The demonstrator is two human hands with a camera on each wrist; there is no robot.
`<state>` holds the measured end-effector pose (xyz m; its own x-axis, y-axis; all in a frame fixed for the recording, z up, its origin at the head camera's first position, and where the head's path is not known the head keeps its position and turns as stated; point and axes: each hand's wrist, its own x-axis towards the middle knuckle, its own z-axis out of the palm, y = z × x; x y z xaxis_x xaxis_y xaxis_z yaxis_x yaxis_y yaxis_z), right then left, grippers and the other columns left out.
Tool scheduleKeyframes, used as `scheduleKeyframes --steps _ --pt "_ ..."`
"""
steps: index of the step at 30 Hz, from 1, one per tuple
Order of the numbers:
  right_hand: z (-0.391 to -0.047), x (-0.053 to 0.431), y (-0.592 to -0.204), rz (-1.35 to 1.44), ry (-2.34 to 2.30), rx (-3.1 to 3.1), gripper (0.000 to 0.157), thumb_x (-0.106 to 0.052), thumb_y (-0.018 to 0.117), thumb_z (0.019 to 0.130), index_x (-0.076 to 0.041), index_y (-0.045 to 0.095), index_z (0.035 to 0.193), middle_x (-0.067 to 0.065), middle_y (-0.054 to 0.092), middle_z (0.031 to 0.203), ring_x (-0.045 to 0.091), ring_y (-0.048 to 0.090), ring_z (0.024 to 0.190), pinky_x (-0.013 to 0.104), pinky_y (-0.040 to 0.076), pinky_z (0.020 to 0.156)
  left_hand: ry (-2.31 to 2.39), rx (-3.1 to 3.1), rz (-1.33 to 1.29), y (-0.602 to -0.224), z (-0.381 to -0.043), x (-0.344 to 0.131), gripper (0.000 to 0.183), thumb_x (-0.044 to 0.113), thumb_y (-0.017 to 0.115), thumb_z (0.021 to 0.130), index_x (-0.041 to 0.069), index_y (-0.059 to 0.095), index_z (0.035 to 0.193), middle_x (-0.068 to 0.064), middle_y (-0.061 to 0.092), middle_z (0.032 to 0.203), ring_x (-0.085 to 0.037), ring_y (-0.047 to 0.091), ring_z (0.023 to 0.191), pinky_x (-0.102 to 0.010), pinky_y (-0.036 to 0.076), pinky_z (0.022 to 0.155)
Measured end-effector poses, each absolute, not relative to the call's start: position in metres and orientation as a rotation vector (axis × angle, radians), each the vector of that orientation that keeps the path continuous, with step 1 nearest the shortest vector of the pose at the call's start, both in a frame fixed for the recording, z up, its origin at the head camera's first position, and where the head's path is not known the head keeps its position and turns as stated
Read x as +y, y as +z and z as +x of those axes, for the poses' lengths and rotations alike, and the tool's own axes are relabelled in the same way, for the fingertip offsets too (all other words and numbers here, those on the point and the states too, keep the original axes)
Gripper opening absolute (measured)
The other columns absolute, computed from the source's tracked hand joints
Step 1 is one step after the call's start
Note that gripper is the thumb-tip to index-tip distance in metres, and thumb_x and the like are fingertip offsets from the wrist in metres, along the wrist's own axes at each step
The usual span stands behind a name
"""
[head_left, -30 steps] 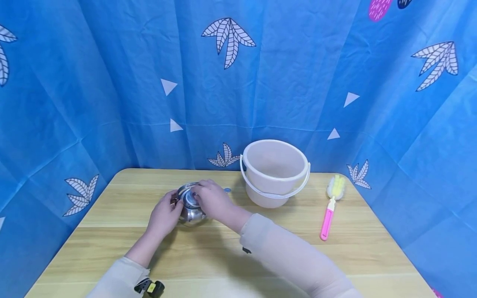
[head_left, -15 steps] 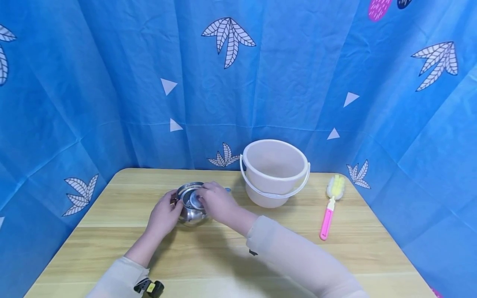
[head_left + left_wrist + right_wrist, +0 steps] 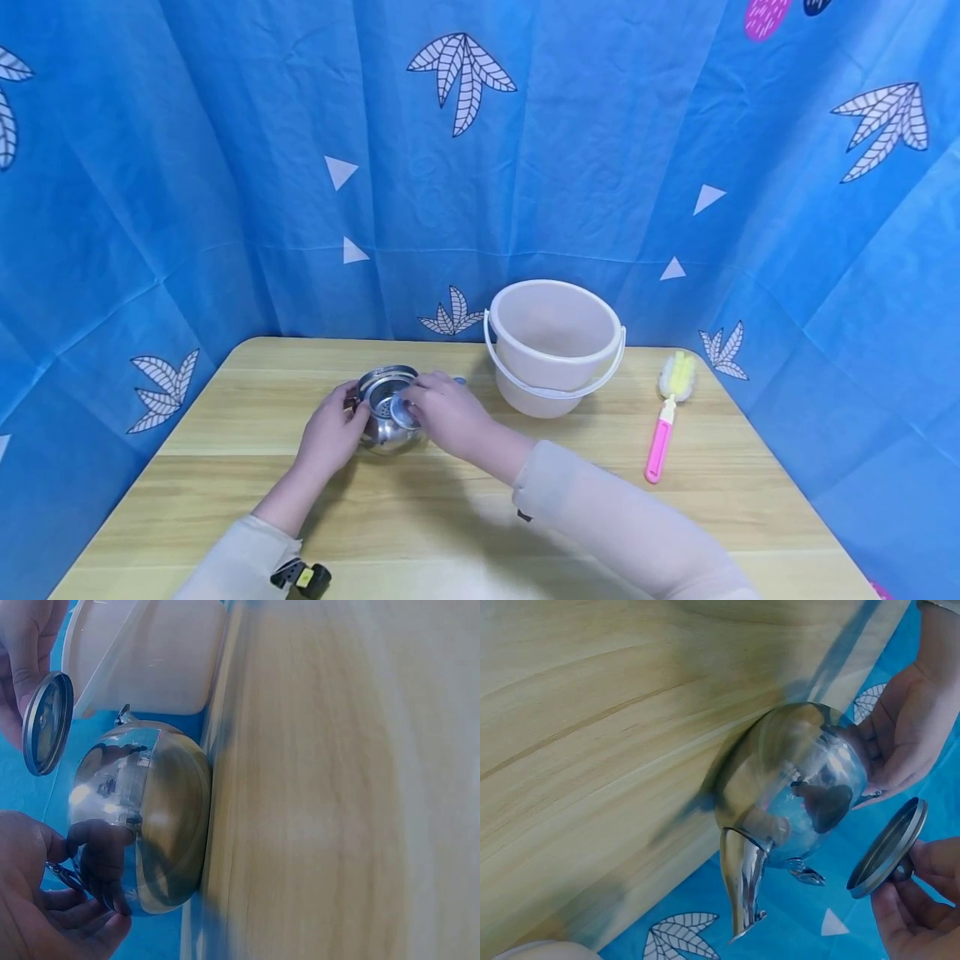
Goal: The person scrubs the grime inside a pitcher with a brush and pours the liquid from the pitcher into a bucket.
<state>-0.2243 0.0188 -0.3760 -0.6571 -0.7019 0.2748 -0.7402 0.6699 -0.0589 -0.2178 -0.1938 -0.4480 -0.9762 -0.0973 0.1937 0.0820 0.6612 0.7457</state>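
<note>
A shiny round metal teapot (image 3: 386, 439) stands upright on the wooden table, uncovered, with a perforated strainer (image 3: 382, 407) showing inside its mouth. Its spout (image 3: 742, 881) juts out in the right wrist view. On the pot's left side, my left hand (image 3: 331, 431) holds it at the handle, fingers against the metal body. My right hand (image 3: 450, 414) pinches the round metal lid (image 3: 889, 847) by its small knob (image 3: 903, 870). The lid is off the pot and tilted on edge, just to the right of the opening.
Behind and right of the pot is a white plastic bucket (image 3: 536, 379) with its handle (image 3: 551, 393) hanging down in front. A bottle brush (image 3: 660, 437) with a pink grip lies at the table's right. Blue patterned curtain (image 3: 585, 167) surrounds the table (image 3: 375, 517).
My right hand has lifted the lid off the teapot and drawn it to the right, tilting it and uncovering the strainer. My left hand has stayed at the handle.
</note>
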Motion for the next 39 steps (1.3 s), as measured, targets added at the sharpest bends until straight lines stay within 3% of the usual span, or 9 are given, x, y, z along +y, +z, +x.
scheduleKeyframes --steps 17,26,29,36,39 --pt "-0.217 0.041 -0.381 1.207 0.240 -2.600 0.021 -0.012 0.068 0.095 -0.012 0.074 0.116 0.002 0.069 0.108 0.015 0.062 0.097 0.022 0.052 0.088 -1.207 -2.661 0.025 -0.450 -0.219 -0.195 0.051 0.020 0.051 0.102 -0.008 0.042 0.144 -0.030 0.054 0.137 -0.046 0.059 0.119 -0.058 0.044 0.104" --pt "-0.212 0.056 -0.386 1.203 0.241 -2.585 0.019 -0.008 0.070 0.093 -0.010 0.074 0.111 0.002 0.069 0.105 0.018 0.063 0.105 0.026 0.050 0.097 -1.206 -2.662 0.010 -0.451 -0.220 -0.193 0.051 0.020 0.052 0.102 -0.009 0.043 0.144 -0.030 0.055 0.136 -0.046 0.058 0.120 -0.058 0.045 0.103" --pt "-0.210 0.062 -0.387 1.191 0.254 -2.599 0.019 -0.008 0.071 0.092 -0.011 0.075 0.110 0.001 0.069 0.106 0.018 0.063 0.104 0.026 0.052 0.096 -1.205 -2.662 0.009 -0.450 -0.219 -0.193 0.051 0.020 0.052 0.102 -0.009 0.042 0.144 -0.030 0.055 0.136 -0.045 0.057 0.121 -0.058 0.045 0.103" --pt "-0.205 0.075 -0.388 1.189 0.272 -2.600 0.021 -0.008 0.073 0.090 -0.011 0.075 0.110 0.000 0.069 0.099 0.015 0.061 0.088 0.022 0.052 0.077 -1.204 -2.659 0.021 -0.449 -0.219 -0.193 0.051 0.020 0.051 0.102 -0.008 0.042 0.144 -0.030 0.055 0.136 -0.045 0.056 0.122 -0.058 0.044 0.104" --pt "-0.203 0.080 -0.388 1.182 0.291 -2.619 0.021 -0.007 0.073 0.090 -0.011 0.075 0.110 0.000 0.069 0.101 0.016 0.061 0.089 0.023 0.053 0.078 -1.197 -2.657 0.020 -0.449 -0.220 -0.193 0.051 0.020 0.051 0.102 -0.008 0.043 0.144 -0.030 0.055 0.136 -0.045 0.056 0.122 -0.058 0.044 0.103"
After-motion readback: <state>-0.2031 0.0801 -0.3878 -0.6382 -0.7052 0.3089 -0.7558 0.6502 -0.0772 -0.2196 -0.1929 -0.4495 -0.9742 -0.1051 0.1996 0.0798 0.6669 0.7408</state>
